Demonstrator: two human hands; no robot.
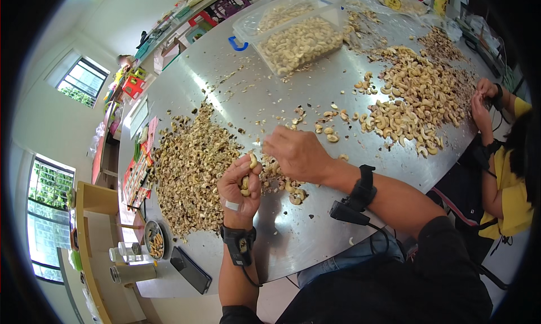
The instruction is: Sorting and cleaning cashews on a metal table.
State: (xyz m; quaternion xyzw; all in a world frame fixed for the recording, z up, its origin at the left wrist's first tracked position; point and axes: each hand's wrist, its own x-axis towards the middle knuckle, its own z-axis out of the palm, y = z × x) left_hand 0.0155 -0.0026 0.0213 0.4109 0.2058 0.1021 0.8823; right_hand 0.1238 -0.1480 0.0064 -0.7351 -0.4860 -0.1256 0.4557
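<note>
My left hand point(241, 186) is curled palm up around several cashew nuts point(245, 185), with one cashew point(253, 160) held at its fingertips. My right hand point(298, 153) is bent just to the right of it; its fingertips are blurred, and whether they pinch anything cannot be told. Beneath and between the hands lie loose cashews point(296, 193) and skin bits on the metal table point(296, 239). To the left of my left hand spreads a large heap of small broken pieces and skins point(190, 176). A bigger pile of pale whole cashews point(405, 100) lies to the right.
A clear plastic box of cashews point(300, 45) with a blue latch stands at the back. A phone point(190, 270), a metal flask point(133, 273) and a bowl of cigarette butts point(155, 240) are at the near left. Another person's hands point(484, 100) work at the right edge.
</note>
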